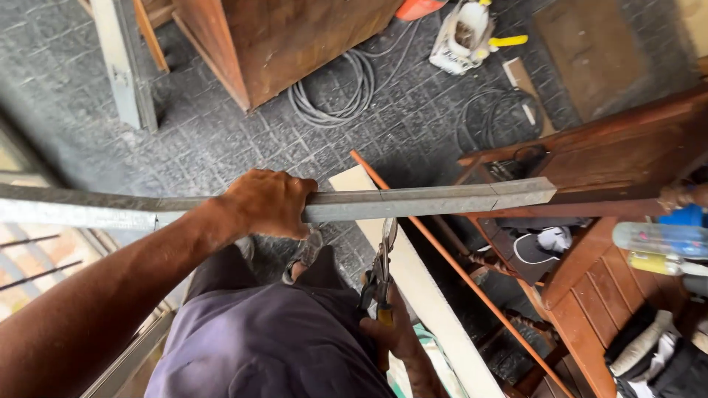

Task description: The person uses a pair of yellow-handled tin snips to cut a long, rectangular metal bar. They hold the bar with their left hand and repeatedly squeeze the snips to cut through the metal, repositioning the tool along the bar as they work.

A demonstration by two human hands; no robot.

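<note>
Head view, only one there is: left hand [267,203] is clamped over a long grey metal channel [413,202], fingers wrapped round the top edge, holding it level across the frame from 9 o'clock to about 3 o'clock, w/ the free end stopping just short of the wooden bench [612,158] on the right. Right hand [394,335] sits low at 6 o'clock, closed round the handles of a pair of tin snips [380,269]; blades point up at 12 and meet the underside of the channel just right of the left hand. Can't tell if the blades have bitten in yet. Looks to me like a cut across the channel. To do it well, I'd say: keep the left grip close to the blades so the metal doesn't flex or chatter, keep snips square to the channel, not tilted, and take short bites rather than one full squeeze. The overhanging end is unsupported as far as I can see, so it could sag and pinch the blades. Below, a pale board [420,287] and an orange rod [457,273] run diagonally toward 5 o'clock; coiled cable [346,92] lies on the dark floor [206,140] at 12.
</note>
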